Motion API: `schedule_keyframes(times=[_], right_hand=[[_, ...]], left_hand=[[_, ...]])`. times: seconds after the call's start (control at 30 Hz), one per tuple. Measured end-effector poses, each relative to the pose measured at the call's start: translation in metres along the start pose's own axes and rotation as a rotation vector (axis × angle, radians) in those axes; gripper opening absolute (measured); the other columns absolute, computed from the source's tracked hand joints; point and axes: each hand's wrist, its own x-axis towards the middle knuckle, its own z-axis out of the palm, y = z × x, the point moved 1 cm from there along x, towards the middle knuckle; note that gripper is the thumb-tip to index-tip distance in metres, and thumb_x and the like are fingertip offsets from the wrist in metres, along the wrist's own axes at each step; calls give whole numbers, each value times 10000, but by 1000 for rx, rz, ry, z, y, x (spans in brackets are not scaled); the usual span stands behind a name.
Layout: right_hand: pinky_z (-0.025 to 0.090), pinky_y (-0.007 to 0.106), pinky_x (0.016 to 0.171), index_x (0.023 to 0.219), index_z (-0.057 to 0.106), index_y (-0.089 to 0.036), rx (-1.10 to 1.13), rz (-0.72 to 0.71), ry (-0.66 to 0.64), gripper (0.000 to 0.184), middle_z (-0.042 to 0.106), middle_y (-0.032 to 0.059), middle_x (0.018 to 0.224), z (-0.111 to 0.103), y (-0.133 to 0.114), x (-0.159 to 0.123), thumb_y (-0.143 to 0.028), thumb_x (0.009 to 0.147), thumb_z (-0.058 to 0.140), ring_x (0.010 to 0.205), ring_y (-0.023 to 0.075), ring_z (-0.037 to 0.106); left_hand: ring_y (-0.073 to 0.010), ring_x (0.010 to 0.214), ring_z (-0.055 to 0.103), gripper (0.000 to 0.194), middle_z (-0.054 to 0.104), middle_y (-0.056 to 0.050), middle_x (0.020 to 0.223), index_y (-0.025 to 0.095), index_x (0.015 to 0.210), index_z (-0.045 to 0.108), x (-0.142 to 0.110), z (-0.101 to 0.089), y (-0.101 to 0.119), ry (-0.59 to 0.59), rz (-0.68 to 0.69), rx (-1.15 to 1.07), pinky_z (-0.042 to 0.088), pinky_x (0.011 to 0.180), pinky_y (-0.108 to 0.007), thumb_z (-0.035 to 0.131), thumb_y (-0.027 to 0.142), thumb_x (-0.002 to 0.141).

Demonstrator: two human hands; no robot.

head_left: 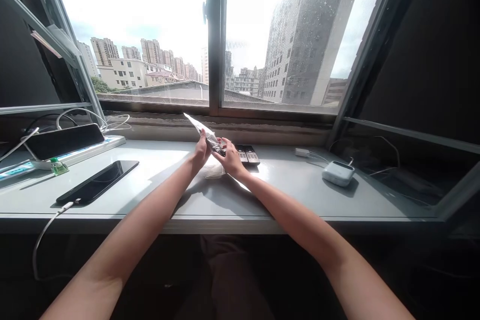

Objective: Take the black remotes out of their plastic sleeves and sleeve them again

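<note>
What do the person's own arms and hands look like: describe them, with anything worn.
The left arm and right arm show no sleeves, watch or bracelet. The left hand and right hand are ungloved; rings can't be made out.

The left hand (202,150), right hand (230,159) and arms (161,215) were bare. Below the counter (300,200), a dim, brownish-grey garment (230,275) showed creases.
</note>
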Motion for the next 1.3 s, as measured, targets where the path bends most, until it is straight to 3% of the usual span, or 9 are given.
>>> schedule_keyframes(times=[0.3,0.37,0.53,0.7,0.83,0.97,1.07,1.17,1.3], right_hand=[[534,375,930,1552,248,-301,392,-84,-610,1021,402,118,1467,-22,-12,1,-288,720,841,1084,239,574],[543,370,922,1551,247,-310,465,-82,-649,1049,436,113,1445,-20,-10,0,-268,697,854,1072,235,587],[569,434,894,1560,196,-288,483,-51,-449,1117,561,119,1260,-9,4,4,-326,672,874,956,227,638],[606,429,797,1565,133,-296,365,-75,-186,1072,520,141,1320,-10,-2,4,-443,749,812,1033,272,614],[510,443,971,1525,319,-279,240,-116,-57,845,517,137,1373,-16,-12,2,-371,816,771,1140,271,573],[510,395,951,1448,475,-274,283,-121,-21,653,592,102,1328,-21,-14,3,-353,853,731,1176,267,570],[545,337,836,1371,575,-203,298,-131,33,589,698,87,1111,-24,-10,6,-362,831,749,1004,243,639],[545,305,718,1247,672,-154,235,-168,33,524,715,37,841,-24,-6,7,-345,776,798,767,198,645],[554,312,754,1137,731,-175,189,-277,-151,420,738,53,894,-14,-9,2,-258,738,832,756,185,667]], left_hand=[[-161,519,601,575,604,-35,611,137,932,608,11,-19,22,200,59,-140,541,579,-280,287,612,974],[-152,493,585,587,601,-34,611,136,925,613,12,-23,26,232,62,-178,526,547,-265,283,621,972],[-163,542,626,559,670,-84,720,117,1008,628,4,-16,24,115,45,-159,535,557,-268,289,561,996],[-213,734,691,552,707,-124,823,96,1156,623,-5,0,16,-106,-32,-41,570,678,-321,288,511,1011],[-253,888,692,504,726,-146,967,118,1239,610,-9,7,16,-278,7,27,557,786,-375,362,488,1004],[-239,962,674,404,724,-122,1034,144,1230,626,-10,6,14,-368,26,147,523,835,-332,436,417,999],[-241,950,679,433,721,-112,995,159,1197,634,-6,1,13,-340,8,185,524,799,-317,419,474,992],[-258,881,690,572,717,-120,934,160,1179,611,2,-8,19,-181,20,90,544,737,-353,357,621,954],[-196,706,684,615,700,-98,793,140,1099,607,11,-24,35,61,65,-73,546,644,-296,171,563,1003]])
